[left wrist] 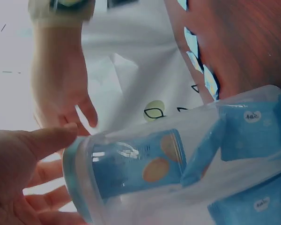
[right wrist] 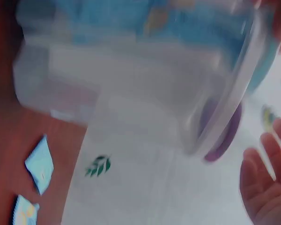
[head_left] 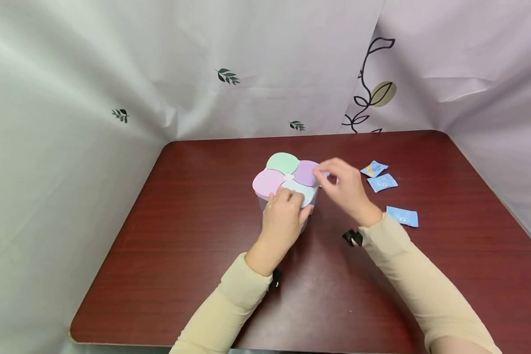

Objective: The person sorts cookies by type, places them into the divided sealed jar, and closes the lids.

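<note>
A clear plastic container stands on the table with four petal-shaped lids: green, pink, purple and pale blue. My left hand grips the pale blue lid, fingers over its top and thumb at the rim. Behind the near wall, blue snack packets lie inside the container. My right hand hovers beside the purple lid, fingers loosely bent and holding nothing. A gap shows between that hand and the lid in the right wrist view, which is blurred.
Right of the container, loose blue packets lie on the red-brown table, with another packet nearer to me. A pale curtain with leaf prints hangs behind the table. A black wrist mount shows by my right sleeve.
</note>
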### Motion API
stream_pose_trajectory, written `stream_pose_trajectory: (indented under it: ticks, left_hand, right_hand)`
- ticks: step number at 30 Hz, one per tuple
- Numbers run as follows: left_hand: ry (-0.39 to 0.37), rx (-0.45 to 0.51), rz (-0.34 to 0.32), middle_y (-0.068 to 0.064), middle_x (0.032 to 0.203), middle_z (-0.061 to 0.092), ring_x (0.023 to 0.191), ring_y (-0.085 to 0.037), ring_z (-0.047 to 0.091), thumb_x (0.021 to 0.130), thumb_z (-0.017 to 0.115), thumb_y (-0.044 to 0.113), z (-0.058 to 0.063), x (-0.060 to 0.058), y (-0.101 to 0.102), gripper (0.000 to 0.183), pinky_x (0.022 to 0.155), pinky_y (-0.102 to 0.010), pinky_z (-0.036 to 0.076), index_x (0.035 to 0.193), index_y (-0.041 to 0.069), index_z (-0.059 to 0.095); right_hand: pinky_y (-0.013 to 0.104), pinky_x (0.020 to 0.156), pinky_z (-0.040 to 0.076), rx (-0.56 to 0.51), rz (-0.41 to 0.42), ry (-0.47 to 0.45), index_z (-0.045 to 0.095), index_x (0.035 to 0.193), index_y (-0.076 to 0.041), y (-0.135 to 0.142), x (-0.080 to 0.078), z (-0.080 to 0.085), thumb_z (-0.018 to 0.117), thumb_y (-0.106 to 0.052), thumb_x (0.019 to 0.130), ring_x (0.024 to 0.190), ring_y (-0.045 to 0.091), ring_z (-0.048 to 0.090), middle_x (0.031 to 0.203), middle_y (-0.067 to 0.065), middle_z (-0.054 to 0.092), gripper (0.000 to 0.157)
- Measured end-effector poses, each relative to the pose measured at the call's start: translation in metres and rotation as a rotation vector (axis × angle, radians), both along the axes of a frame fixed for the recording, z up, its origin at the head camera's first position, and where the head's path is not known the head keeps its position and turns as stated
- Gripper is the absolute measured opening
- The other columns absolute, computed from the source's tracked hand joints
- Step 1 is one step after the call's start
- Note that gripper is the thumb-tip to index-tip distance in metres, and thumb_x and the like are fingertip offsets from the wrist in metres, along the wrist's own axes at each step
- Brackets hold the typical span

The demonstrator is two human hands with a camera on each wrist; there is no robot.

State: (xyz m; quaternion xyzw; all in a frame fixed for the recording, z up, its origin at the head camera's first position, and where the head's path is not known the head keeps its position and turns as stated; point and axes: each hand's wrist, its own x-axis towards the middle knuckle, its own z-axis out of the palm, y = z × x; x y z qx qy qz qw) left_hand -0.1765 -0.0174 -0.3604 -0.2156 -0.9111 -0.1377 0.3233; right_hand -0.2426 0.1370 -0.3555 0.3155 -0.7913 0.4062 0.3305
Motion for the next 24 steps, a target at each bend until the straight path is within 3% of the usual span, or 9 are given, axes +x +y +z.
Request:
stream_pose_trajectory:
  ticks: [3,6,9,15,19,24]
  left_hand:
    - [0.007,-0.014,0.037,-0.008,0.080,0.052,0.082,-0.028,0.056,0.074,0.068,0.026,-0.001,0.000,0.006,0.022,0.074,-0.049,0.043,0.078,0.007,0.059]
    - [0.015,-0.039,0.042,-0.008,0.079,0.051,0.082,-0.029,0.056,0.075,0.067,0.025,-0.002,0.000,0.010,0.020,0.074,-0.049,0.044,0.077,0.007,0.059]
    - [0.037,-0.055,0.015,-0.008,0.079,0.051,0.079,-0.027,0.055,0.076,0.066,0.024,-0.003,0.000,0.008,0.019,0.071,-0.049,0.045,0.075,0.007,0.059]
    - [0.032,-0.030,-0.096,-0.007,0.079,0.050,0.076,-0.023,0.053,0.073,0.068,0.021,-0.002,-0.003,-0.013,0.015,0.071,-0.049,0.045,0.075,0.008,0.060]
    - [-0.008,0.008,-0.218,-0.005,0.080,0.049,0.071,-0.019,0.052,0.070,0.069,0.018,-0.002,-0.007,-0.031,0.014,0.069,-0.041,0.045,0.077,0.009,0.060]
    - [-0.052,0.045,-0.351,-0.004,0.083,0.050,0.072,-0.018,0.049,0.068,0.068,0.014,0.000,-0.012,-0.050,0.013,0.061,-0.030,0.044,0.074,0.009,0.057]
  right_hand:
    - [0.031,0.064,0.043,0.044,-0.089,-0.204,0.067,0.089,-0.001,0.002,-0.019,0.005,0.062,-0.009,0.079,0.078,0.021,0.055,0.089,0.010,0.061,0.013]
    - [0.037,0.072,0.043,0.133,-0.112,-0.435,0.065,0.098,-0.003,0.005,-0.032,0.006,0.060,-0.015,0.082,0.090,0.024,0.053,0.098,0.011,0.061,0.021]
    - [0.039,0.075,0.042,0.179,-0.102,-0.544,0.065,0.101,-0.002,0.006,-0.035,0.004,0.061,-0.018,0.082,0.093,0.026,0.053,0.100,0.014,0.061,0.025]
    - [0.033,0.065,0.043,0.179,-0.081,-0.474,0.067,0.096,-0.003,0.007,-0.028,0.004,0.063,-0.018,0.081,0.078,0.022,0.056,0.090,0.012,0.063,0.022]
    - [0.029,0.057,0.044,0.195,-0.037,-0.382,0.069,0.091,-0.003,0.016,-0.019,0.002,0.064,-0.015,0.079,0.065,0.015,0.053,0.080,0.006,0.063,0.018]
    - [0.029,0.056,0.044,0.230,0.058,-0.239,0.069,0.088,-0.002,0.027,-0.007,-0.005,0.064,-0.007,0.077,0.062,0.011,0.050,0.077,0.002,0.061,0.013]
